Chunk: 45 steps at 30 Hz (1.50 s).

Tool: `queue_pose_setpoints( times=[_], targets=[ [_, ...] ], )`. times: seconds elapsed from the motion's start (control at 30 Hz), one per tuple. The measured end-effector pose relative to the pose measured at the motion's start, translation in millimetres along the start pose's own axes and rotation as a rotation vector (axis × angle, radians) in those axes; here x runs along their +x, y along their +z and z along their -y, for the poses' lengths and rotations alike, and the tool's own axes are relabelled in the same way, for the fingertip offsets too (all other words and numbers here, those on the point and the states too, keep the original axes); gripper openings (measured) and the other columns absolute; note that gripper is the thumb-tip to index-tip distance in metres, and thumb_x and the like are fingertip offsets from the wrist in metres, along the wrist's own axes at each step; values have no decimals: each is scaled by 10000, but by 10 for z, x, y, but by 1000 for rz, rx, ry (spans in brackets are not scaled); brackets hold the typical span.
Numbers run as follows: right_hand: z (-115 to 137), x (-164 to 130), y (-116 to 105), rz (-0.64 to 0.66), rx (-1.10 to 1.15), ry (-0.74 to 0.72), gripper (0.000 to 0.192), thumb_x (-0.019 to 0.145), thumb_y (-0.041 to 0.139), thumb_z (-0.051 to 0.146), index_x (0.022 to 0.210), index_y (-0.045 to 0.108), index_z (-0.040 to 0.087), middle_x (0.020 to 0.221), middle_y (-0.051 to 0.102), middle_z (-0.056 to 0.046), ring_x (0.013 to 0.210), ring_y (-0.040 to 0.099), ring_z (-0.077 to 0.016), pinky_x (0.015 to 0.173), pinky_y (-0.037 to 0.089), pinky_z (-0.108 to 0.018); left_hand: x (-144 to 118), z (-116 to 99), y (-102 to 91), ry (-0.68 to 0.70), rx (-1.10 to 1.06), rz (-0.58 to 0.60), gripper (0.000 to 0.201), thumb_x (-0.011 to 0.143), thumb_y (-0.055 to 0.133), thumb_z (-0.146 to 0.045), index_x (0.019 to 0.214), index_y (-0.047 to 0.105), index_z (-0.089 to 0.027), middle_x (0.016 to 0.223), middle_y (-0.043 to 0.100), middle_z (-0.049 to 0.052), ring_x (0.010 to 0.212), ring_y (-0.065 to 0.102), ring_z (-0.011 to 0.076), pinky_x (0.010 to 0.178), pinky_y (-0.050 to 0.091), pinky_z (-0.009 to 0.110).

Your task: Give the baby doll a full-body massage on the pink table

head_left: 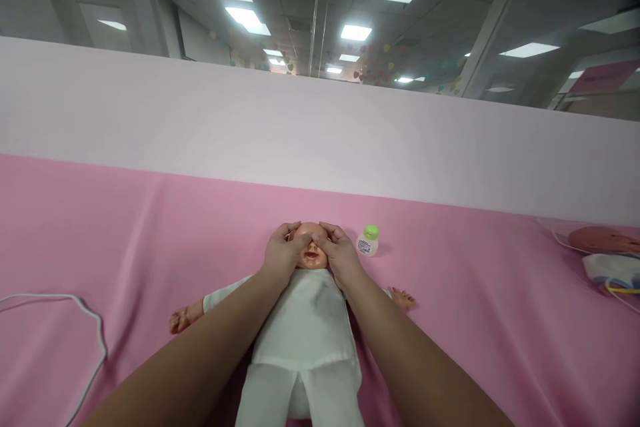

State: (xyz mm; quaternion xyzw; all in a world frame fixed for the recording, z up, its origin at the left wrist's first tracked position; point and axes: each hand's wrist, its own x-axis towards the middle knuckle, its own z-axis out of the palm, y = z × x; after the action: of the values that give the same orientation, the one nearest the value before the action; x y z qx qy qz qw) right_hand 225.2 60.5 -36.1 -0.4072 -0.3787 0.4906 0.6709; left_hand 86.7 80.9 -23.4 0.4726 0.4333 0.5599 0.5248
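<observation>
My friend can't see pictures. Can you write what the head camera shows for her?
Two bare hands, left hand and right hand, rest on the face of a baby doll in white clothes, lying on a pink cloth. A small green-capped bottle stands beside its head.

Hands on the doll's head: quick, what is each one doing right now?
Left hand: open, fingers resting on the doll's head, grasping nothing.
Right hand: open, fingers on the head's other side, grasping nothing.
</observation>
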Motion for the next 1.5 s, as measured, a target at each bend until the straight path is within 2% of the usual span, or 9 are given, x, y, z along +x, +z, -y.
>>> queue_pose_setpoints(
  times=[0.2, 0.5, 0.63, 0.73, 0.9, 1.03, 1.17, 1.33, 1.5],
  targets=[
    [-79, 70, -44, -35, 41, 21, 482, 716, 862, 469, 1138, 759, 262, 1194, 767, -56, 1123, 697, -270, 1049, 536, -457, 11, -6, 23, 8, -12, -27, 335, 795, 751, -371, 1092, 750, -217, 1078, 763, 97, 1025, 710, 260, 942, 554, 408],
    [-97, 61, -121, 25, 170, 95, 540, 665, 850, 295, 1198, 762, 296, 1293, 743, -41, 1214, 664, -296, 1085, 514, -473, 25, 10, -3, -67, -168, -13, 308, 788, 659, -240, 1080, 751, -211, 1105, 771, 90, 983, 711, 238, 897, 571, 381],
    [-49, 15, -81, 52, 150, 68, 608, 646, 873, 286, 1237, 732, 277, 1300, 733, -52, 1208, 663, -290, 1079, 514, -458, 12, 19, -6, -30, -146, -5, 341, 787, 710, -302, 1109, 742, -198, 1126, 754, 95, 1029, 696, 246, 929, 556, 385],
    [-8, -15, -30, 68, 71, 32, 655, 657, 894, 341, 1276, 696, 265, 1315, 716, -60, 1212, 659, -282, 1069, 523, -446, 1, 45, -23, 27, -114, 23, 455, 743, 801, -357, 1164, 723, -201, 1154, 739, 101, 1041, 697, 257, 937, 554, 394],
    [10, -13, 30, -10, -69, 9, 631, 640, 908, 404, 1215, 691, 260, 1194, 741, -56, 1112, 695, -277, 974, 574, -428, -9, 76, -24, 20, -61, 19, 475, 729, 841, -353, 1171, 721, -228, 1121, 744, 96, 991, 719, 258, 903, 565, 396],
    [-14, 10, 32, -29, -30, -11, 535, 689, 872, 474, 1149, 721, 246, 1130, 761, -59, 1076, 702, -270, 970, 572, -425, 2, 60, 5, 22, -55, -13, 409, 749, 820, -355, 1127, 740, -221, 1088, 749, 91, 994, 712, 252, 908, 561, 388],
    [-52, 35, 8, -38, 15, -12, 490, 727, 829, 492, 1146, 752, 250, 1247, 745, -54, 1200, 659, -274, 1067, 521, -428, 13, 29, -4, -45, -166, -21, 353, 762, 785, -350, 1080, 756, -200, 1076, 756, 96, 999, 701, 243, 919, 557, 388],
    [-91, 58, -32, -18, 124, 65, 516, 690, 801, 377, 1192, 744, 274, 1314, 725, -47, 1222, 657, -292, 1075, 519, -463, 24, 24, -21, -106, -253, -22, 321, 765, 744, -264, 1079, 759, -199, 1047, 776, 97, 930, 715, 238, 874, 573, 396],
    [-100, 48, -44, 33, 113, 38, 579, 681, 807, 349, 1245, 700, 272, 1297, 721, -53, 1193, 671, -281, 1065, 524, -451, 31, 46, -6, -74, -232, -38, 309, 793, 693, -238, 1091, 760, -198, 1118, 769, 99, 994, 714, 235, 910, 566, 382]
  ],
)
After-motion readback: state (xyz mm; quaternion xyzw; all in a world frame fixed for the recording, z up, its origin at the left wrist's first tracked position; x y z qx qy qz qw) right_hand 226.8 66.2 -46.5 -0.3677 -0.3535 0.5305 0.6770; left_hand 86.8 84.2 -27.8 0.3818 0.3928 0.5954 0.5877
